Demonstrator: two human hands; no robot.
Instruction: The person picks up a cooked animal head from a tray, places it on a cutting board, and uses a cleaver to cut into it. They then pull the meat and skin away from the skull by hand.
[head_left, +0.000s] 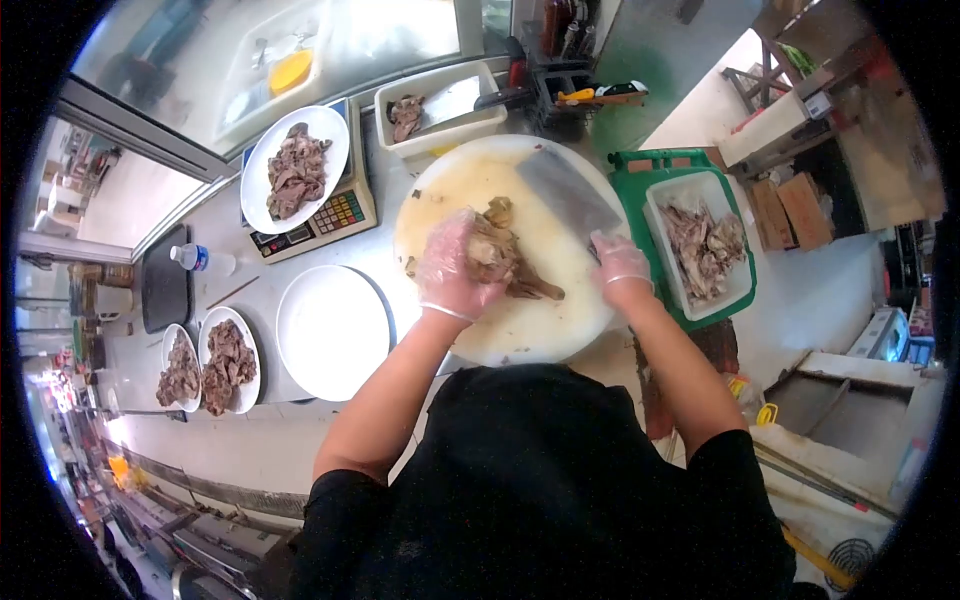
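Note:
My left hand (pixel 447 262), in a clear plastic glove, is closed around a chunk of cooked meat on the bone (pixel 492 250) on the round cutting board (pixel 480 345). A bone end of the chunk points to the right. My gloved right hand (pixel 622 268) is closed at the board's right edge, gripping a cleaver (pixel 570 192). The broad grey blade lies flat or nearly flat over the far right of the board. Most of the cleaver's handle is hidden by my fingers. Small meat scraps are scattered on the board.
A white tub of bony meat (pixel 703 245) stands in a green bin (pixel 640 180) to the right. Left are a scale (pixel 335 210) bearing a plate of meat (pixel 297 172), a bare white plate (pixel 333 333), two meat plates and a bottle (pixel 200 259). Behind, a tub (pixel 440 135) holds another cleaver.

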